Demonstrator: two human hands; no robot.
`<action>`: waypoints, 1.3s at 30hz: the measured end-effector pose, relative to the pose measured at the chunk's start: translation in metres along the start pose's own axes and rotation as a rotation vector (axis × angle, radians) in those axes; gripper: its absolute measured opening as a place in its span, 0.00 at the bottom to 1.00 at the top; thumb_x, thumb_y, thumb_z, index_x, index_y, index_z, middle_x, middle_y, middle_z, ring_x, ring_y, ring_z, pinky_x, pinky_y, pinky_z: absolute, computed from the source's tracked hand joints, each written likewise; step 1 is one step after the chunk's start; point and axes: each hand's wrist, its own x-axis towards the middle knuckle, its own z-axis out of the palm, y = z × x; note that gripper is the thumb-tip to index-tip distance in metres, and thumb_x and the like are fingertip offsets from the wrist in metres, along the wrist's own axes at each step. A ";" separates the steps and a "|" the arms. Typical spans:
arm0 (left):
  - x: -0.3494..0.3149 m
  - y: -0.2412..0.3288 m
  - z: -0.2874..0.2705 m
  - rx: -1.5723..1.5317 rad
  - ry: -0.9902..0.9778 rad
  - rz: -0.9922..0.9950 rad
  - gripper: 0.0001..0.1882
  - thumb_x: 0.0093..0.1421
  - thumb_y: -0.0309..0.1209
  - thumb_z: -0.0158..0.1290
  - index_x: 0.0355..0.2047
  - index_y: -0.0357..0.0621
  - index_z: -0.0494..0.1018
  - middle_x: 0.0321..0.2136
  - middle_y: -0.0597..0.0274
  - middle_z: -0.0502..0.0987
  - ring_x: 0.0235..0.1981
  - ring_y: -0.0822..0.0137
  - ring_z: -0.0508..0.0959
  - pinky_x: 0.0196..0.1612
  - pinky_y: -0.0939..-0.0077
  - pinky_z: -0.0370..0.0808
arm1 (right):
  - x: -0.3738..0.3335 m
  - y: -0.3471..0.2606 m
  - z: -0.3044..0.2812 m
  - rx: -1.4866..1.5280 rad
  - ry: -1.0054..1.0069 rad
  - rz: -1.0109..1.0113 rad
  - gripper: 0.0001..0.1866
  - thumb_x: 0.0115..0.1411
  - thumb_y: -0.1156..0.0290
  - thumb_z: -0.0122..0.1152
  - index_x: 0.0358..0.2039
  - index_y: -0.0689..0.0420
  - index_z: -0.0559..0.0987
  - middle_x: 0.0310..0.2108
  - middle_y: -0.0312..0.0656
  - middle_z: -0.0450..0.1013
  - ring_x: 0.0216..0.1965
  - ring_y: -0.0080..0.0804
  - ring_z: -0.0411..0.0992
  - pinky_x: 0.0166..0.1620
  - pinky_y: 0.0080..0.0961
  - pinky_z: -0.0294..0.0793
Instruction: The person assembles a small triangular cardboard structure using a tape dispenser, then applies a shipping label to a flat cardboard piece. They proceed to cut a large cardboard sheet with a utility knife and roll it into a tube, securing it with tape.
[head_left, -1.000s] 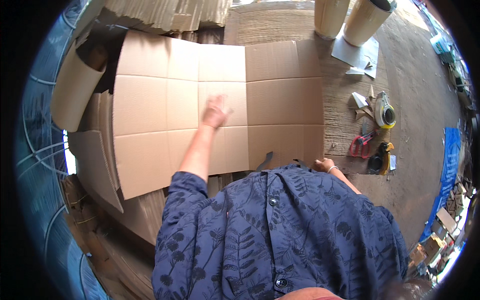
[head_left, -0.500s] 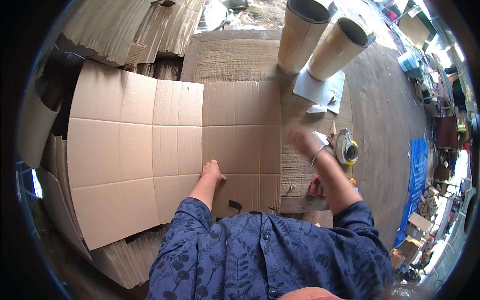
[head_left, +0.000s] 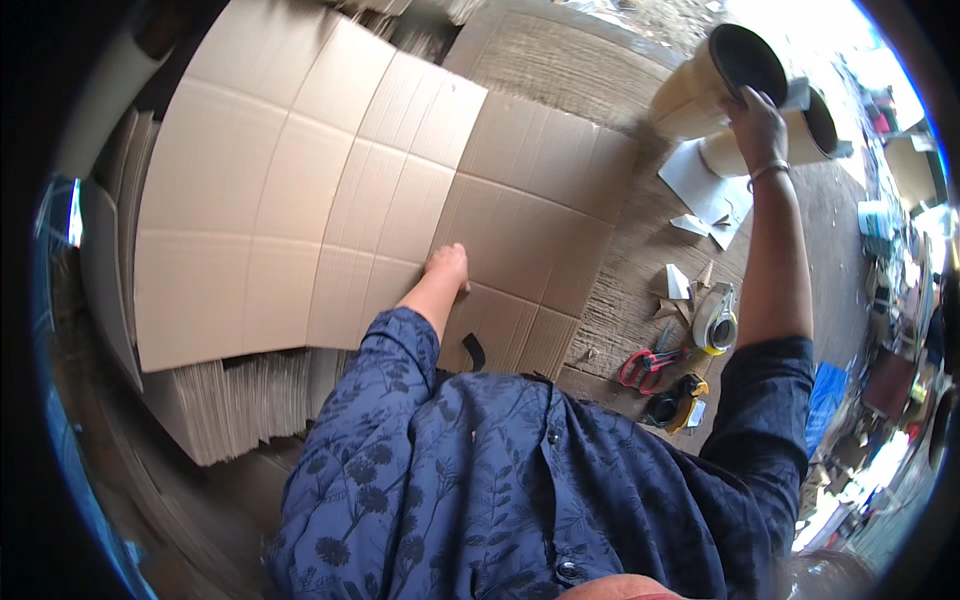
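A big creased cardboard sheet [head_left: 390, 170] spreads before me, its left part lighter than its right. On the sheet, beside the fold between these parts, my left hand [head_left: 449, 266] has its fingers curled in and pressed to the cardboard. My right arm reaches out to the far right. There my right hand [head_left: 758, 130] grips the rim of a tall tan tube [head_left: 690, 100] with a dark inside, its fingertips at the opening. Partly behind this hand, a second tan tube [head_left: 815, 130] stands close by. A small curved black strip [head_left: 473, 351] lies near my body.
Right of the sheet, on the wooden table [head_left: 640, 240], are white paper [head_left: 700, 185], a tape roll [head_left: 715, 318], red-handled scissors [head_left: 642, 371] and a yellow-black tape dispenser [head_left: 680, 403]. Stacked cardboard [head_left: 240, 405] stands below the sheet's left side.
My right hand has gone from above the table out to the far tube's rim. My left hand has stayed on the cardboard. The whole view has turned, so the sheet appears tilted.
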 end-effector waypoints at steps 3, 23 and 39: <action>0.001 0.006 -0.004 0.020 -0.013 -0.008 0.40 0.39 0.38 0.72 0.51 0.41 0.66 0.51 0.50 0.73 0.53 0.56 0.74 0.53 0.64 0.74 | -0.009 0.017 -0.009 -0.019 0.067 -0.014 0.17 0.57 0.49 0.59 0.32 0.51 0.78 0.31 0.44 0.74 0.35 0.49 0.74 0.36 0.39 0.75; 0.014 -0.024 0.021 -0.104 0.066 0.161 0.29 0.49 0.41 0.62 0.47 0.38 0.67 0.46 0.46 0.75 0.48 0.55 0.77 0.51 0.66 0.75 | -0.093 -0.244 -0.100 0.112 -0.510 -0.601 0.07 0.48 0.69 0.64 0.25 0.53 0.74 0.28 0.41 0.71 0.29 0.44 0.74 0.32 0.37 0.75; -0.009 -0.117 -0.009 -1.281 0.893 0.016 0.16 0.62 0.35 0.55 0.47 0.41 0.69 0.37 0.59 0.75 0.40 0.64 0.75 0.46 0.67 0.73 | -0.207 -0.263 0.097 0.153 -0.600 -0.085 0.35 0.58 0.46 0.55 0.64 0.41 0.60 0.65 0.40 0.54 0.67 0.41 0.49 0.65 0.55 0.47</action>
